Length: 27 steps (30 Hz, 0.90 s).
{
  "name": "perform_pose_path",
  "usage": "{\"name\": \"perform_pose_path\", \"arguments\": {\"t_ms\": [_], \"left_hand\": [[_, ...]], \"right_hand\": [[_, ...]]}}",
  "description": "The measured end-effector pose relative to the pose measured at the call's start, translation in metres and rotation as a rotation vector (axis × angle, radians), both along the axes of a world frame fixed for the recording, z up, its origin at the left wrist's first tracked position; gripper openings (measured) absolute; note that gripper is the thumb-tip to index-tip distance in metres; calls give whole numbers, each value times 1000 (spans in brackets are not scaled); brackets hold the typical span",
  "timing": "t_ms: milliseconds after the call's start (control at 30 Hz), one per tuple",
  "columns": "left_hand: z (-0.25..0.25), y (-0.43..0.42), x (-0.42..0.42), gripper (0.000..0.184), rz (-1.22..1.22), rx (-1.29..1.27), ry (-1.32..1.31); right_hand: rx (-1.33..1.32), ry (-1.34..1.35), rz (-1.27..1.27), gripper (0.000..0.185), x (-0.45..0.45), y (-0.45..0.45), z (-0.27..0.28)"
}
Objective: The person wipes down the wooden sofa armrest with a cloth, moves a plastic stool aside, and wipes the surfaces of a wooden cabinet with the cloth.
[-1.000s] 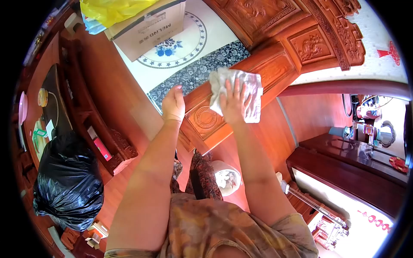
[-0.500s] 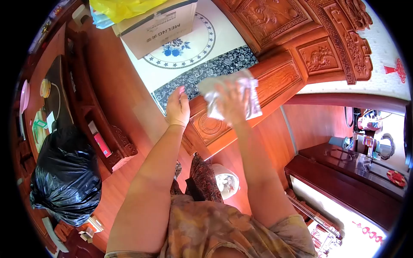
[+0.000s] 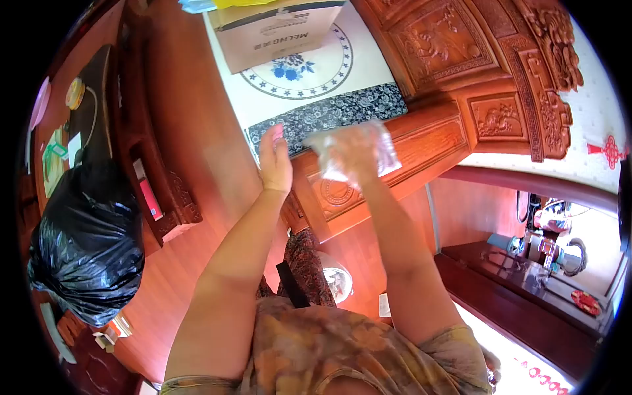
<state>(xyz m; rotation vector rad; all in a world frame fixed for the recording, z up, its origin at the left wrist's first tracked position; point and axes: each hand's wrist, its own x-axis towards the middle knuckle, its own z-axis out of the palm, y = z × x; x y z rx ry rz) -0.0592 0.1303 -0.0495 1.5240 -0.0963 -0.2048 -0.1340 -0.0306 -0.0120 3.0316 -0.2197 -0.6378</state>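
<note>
My right hand point(image 3: 355, 158) lies over a shiny, whitish crinkled plastic packet point(image 3: 388, 150) at the top of the carved wooden armrest point(image 3: 424, 141). Motion blurs its fingers, which seem bent onto the packet; what is inside cannot be made out. My left hand point(image 3: 275, 161) is raised with nothing in it, fingers up and thumb a little apart, near the front corner of the seat. Beside both hands runs a dark floral cloth strip point(image 3: 336, 108) along the edge of a white seat cover point(image 3: 230, 92).
A cardboard box point(image 3: 280, 39) stands on the seat cover, with a yellow bag point(image 3: 243, 2) on top. At left, a full black garbage bag point(image 3: 89, 243) sits by a wooden cabinet point(image 3: 174, 197). A white round bin point(image 3: 337, 280) is near my legs. A dark glossy cabinet point(image 3: 513, 296) stands at right.
The view has shifted, so the box and seat sit further right and higher. My right hand stays on the packet, its fingers now more bunched. My left hand remains raised.
</note>
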Motion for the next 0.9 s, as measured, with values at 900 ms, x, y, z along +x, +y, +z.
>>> {"name": "perform_pose_path", "arguments": {"t_ms": [900], "left_hand": [[-63, 251, -82, 28, 63, 520, 343]], "right_hand": [[232, 662, -195, 53, 109, 99, 10]]}}
